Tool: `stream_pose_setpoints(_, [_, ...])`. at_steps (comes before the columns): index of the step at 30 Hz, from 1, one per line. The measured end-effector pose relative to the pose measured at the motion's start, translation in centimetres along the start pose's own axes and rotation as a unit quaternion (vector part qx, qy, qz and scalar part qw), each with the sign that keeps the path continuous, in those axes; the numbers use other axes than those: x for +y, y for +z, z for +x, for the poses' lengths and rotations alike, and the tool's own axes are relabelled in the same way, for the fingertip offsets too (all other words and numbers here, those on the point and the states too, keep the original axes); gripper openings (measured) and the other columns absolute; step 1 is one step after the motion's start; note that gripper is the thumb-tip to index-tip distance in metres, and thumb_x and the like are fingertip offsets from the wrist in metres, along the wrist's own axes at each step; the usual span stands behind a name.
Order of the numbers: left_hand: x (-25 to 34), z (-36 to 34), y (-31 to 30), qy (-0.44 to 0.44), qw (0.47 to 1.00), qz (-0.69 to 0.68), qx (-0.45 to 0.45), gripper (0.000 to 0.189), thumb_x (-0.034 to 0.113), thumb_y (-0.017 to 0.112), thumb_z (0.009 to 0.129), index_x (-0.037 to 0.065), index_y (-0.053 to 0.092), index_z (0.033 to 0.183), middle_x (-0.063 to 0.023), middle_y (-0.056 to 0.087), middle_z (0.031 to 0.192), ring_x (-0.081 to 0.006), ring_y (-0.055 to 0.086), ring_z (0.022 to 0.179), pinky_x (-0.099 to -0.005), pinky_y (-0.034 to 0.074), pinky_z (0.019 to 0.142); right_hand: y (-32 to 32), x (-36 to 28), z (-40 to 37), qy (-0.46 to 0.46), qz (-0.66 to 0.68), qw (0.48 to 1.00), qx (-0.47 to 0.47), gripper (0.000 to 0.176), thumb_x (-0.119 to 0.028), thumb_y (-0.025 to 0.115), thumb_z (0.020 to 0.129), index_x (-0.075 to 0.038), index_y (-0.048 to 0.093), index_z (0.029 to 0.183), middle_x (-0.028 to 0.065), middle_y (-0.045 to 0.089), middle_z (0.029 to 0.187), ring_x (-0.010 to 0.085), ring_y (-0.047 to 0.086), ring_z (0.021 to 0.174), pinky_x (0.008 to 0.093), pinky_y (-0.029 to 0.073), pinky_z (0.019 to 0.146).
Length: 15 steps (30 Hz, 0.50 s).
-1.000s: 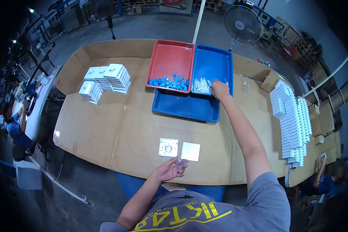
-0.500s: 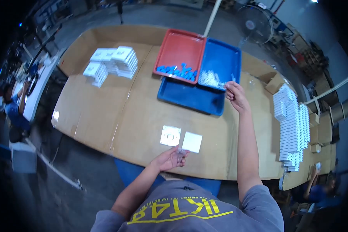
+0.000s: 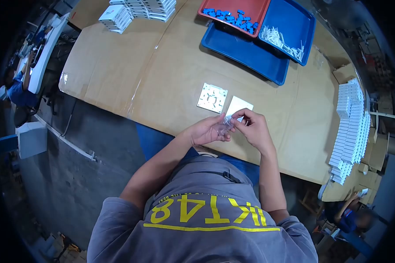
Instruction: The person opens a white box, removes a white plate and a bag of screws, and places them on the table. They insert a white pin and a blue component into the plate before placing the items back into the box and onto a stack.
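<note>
A small clear plastic bag [image 3: 224, 128] rests in my left hand [image 3: 205, 131], its fingers curled around it near the table's front edge. My right hand [image 3: 255, 130] meets it there, thumb and fingertips pinched together at the bag's upper end. Whatever sits in that pinch is too small to make out. Just beyond the hands lies a white square plate with cut-outs [image 3: 212, 98]. To its right is a plain white square plate [image 3: 240, 105], partly covered by my right hand.
Farther back, a red tray [image 3: 248, 6] holds blue pieces [image 3: 241, 21]. Beside it, a blue tray [image 3: 292, 19] holds thin white pieces [image 3: 274, 37]; another blue tray [image 3: 245, 57] sits in front. White stacks stand back left [image 3: 116, 18] and far right [image 3: 349, 127]. Co-workers sit at both sides.
My right hand has come back from the blue tray of white pieces to the bag in my left hand. The view has tilted down, so the table sits higher in it.
</note>
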<state>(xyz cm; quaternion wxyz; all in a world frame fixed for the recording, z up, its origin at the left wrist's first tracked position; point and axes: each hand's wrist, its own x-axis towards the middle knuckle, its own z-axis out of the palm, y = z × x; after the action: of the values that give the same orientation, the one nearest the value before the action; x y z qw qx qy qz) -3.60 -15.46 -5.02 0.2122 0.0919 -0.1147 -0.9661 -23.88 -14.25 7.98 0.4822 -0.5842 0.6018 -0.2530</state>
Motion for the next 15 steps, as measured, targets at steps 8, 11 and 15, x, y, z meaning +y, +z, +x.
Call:
stream_pose_setpoints(8, [-0.4,-0.4,0.0,0.013,0.999,0.036,0.018,0.047,0.044,0.043,0.113,0.005,0.061,0.131,-0.0104,0.07,0.114,-0.0211,0.07,0.098,-0.0404,0.056,0.095,-0.9,0.8,1.8,-0.078,-0.027,0.98,-0.181,0.016,-0.006,0.066,0.1,0.004,0.075,0.108,0.0082,0.069,0.124,0.0143,0.064,0.097,0.0315,0.053,0.086])
stream_pose_setpoints(11, [-0.2,-0.6,0.3,0.02,1.0,0.017,0.017,0.047,0.046,0.043,0.113,0.006,0.061,0.131,-0.0103,0.071,0.112,-0.0214,0.071,0.097,-0.0405,0.057,0.095,-0.8,0.5,2.0,-0.023,0.025,0.98,-0.198,0.023,-0.012,0.06,0.105,0.004,0.074,0.113,0.0101,0.068,0.127,0.0179,0.066,0.103,0.0327,0.054,0.092])
stream_pose_setpoints(15, [0.2,-0.6,0.7,0.008,1.0,-0.001,-0.005,0.047,0.048,0.043,0.112,0.008,0.061,0.129,-0.01,0.071,0.11,-0.0218,0.071,0.098,-0.0401,0.057,0.094,-0.2,1.0,2.0,-0.073,0.028,0.984,-0.162,0.033,-0.022,0.056,0.11,0.006,0.072,0.116,0.0117,0.068,0.124,0.0171,0.068,0.096,0.0315,0.055,0.087])
